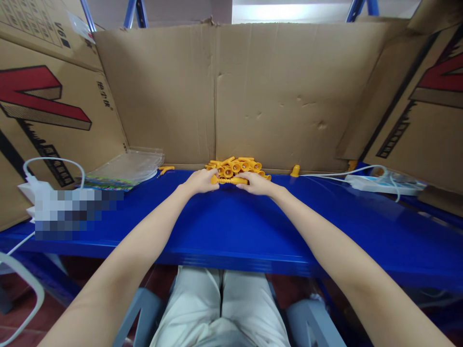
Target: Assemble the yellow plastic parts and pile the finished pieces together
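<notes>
A heap of small orange plastic pieces [238,166] lies at the far edge of a blue table [231,226], against a cardboard wall. My left hand [201,182] rests at the heap's left front, fingers curled on an orange piece [214,179]. My right hand [256,183] sits at the heap's right front, fingers closed over a long orange piece [235,181] that lies between both hands. Both arms stretch straight out over the table.
Cardboard sheets [275,91] wall in the table on three sides. Clear plastic bags [126,168] lie at the back left, stray orange pieces [295,170] near the wall, a white power strip with cables [376,183] at the right, a white charger [31,188] at the left.
</notes>
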### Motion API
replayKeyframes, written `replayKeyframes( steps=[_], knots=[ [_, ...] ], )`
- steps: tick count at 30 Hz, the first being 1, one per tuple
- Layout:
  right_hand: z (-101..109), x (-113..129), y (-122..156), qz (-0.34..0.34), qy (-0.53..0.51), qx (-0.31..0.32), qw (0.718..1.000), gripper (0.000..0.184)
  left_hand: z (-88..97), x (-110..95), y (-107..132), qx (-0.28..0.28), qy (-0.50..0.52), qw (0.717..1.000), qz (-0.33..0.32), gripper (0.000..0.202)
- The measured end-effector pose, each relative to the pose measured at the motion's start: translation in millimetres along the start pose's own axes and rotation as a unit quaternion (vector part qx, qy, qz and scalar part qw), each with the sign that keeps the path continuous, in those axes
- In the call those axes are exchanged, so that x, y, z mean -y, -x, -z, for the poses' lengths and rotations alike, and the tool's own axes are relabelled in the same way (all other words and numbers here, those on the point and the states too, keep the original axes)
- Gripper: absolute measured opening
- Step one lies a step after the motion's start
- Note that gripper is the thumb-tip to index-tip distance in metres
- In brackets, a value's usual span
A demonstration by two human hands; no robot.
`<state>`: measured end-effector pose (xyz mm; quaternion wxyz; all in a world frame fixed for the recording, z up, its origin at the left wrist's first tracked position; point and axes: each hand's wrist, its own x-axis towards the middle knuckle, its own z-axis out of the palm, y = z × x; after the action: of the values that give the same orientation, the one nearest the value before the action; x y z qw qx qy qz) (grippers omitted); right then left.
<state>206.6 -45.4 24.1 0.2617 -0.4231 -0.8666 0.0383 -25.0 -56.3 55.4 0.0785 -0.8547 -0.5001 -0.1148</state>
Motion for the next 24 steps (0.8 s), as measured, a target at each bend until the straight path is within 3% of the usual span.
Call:
replayKeyframes(
  steps=[4,11,15,20,24],
  knots=[
    [-1,2,0,0.009,0.008,-0.003,1.000,0.033,-5.4,4,-2,-0.004,0.010,1.000,0.002,0.036],
    [3,-5,1,-0.071,-0.145,-0.015,0.987,0.042,-7.5,8,-5,-0.016,0.044,0.999,0.002,0.035],
    [6,-13,2,-0.115,-0.260,-0.007,0.959,0.049,-7.6,11,-5,-0.007,0.034,0.999,0.018,0.037],
    [13,-7,5,-0.159,-0.368,0.017,0.916,0.030,-9.4,13,-4,-0.024,0.036,0.999,0.005,0.035],
    [14,2,7,-0.205,-0.411,0.042,0.888,0.040,-11.0,12,-4,-0.030,0.039,0.999,-0.004,0.035]
  ],
)
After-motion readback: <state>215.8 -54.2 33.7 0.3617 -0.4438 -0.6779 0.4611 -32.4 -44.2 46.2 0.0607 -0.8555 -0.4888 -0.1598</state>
